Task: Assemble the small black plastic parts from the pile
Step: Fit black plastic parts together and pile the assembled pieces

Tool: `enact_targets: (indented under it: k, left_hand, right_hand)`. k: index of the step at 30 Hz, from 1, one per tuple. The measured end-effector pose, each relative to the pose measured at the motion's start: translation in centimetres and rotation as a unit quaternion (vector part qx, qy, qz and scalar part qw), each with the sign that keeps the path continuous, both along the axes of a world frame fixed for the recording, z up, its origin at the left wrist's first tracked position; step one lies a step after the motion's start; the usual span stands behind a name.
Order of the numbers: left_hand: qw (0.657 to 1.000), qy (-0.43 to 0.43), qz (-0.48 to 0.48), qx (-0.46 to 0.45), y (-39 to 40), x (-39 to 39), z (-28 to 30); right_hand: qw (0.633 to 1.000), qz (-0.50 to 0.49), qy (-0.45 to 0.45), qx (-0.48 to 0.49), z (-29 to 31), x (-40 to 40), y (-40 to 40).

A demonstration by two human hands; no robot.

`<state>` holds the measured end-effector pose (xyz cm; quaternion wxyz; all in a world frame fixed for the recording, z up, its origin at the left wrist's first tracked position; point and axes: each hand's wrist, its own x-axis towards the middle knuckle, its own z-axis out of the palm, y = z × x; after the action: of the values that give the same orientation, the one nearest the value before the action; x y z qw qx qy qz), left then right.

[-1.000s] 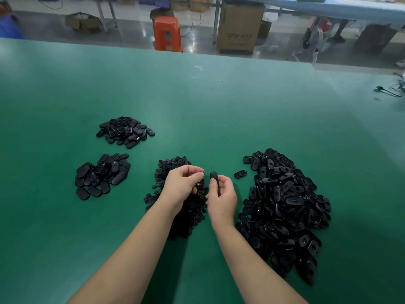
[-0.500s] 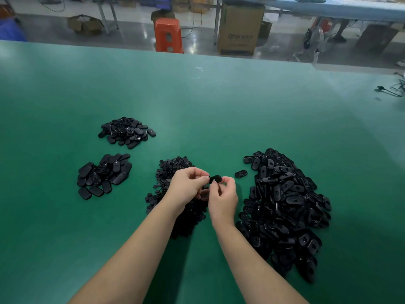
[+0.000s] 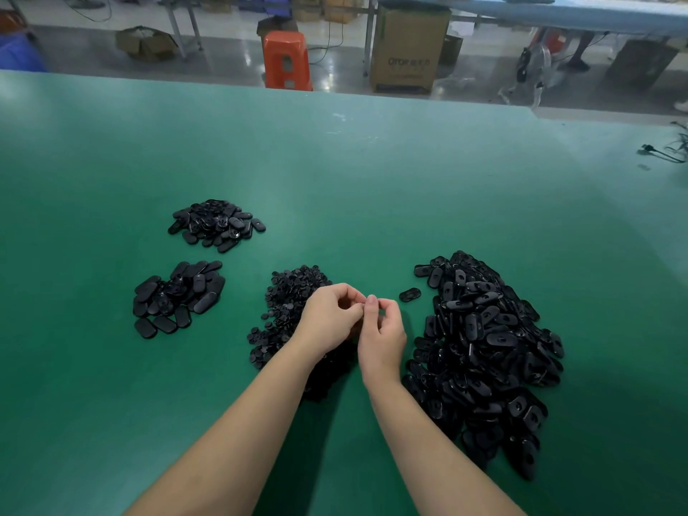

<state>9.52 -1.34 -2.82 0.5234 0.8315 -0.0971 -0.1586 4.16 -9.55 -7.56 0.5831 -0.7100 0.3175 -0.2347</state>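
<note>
While both fingertips meet above the round-parts pile, the left hand and right hand seemingly pinch one hidden part; the oval pile lies right on the table.

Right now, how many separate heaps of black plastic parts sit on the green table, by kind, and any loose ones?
Heaps of black oval plastic pieces: 3
Heaps of small round black plastic pieces: 1
Loose single black oval piece: 1
Total: 5
</note>
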Motion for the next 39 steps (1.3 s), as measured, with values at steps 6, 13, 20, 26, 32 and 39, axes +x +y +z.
enact_targets:
  k: [6, 13, 20, 26, 32, 39]
  left_hand:
    - [0.999, 0.035, 0.020, -0.028, 0.3, -0.3, 0.1]
    - [0.995, 0.046, 0.063, -0.062, -0.4, -0.7, 0.0]
    - [0.996, 0.020, 0.078, -0.036, -0.7, -0.9, -0.2]
    - [0.994, 0.025, 0.098, -0.035, -0.7, -1.0, -0.2]
    - [0.994, 0.017, 0.093, -0.045, -0.8, -1.1, 0.0]
    - [0.996, -0.006, 0.085, 0.003, -1.2, -1.0, 0.3]
  right_hand:
    - [1.000, -0.013, 0.012, -0.011, -0.2, 0.2, 0.0]
    - [1.000, -0.008, -0.002, 0.015, -0.2, 0.2, 0.1]
    - [1.000, -0.013, 0.014, -0.007, 0.1, 0.2, 0.0]
    - [1.000, -0.012, 0.011, 0.012, 0.0, 0.2, -0.1]
    - [0.999, -0.003, 0.004, 0.032, -0.1, 0.2, 0.0]
    - [1.000, 0.001, 0.002, 0.028, 0.4, 0.0, 0.1]
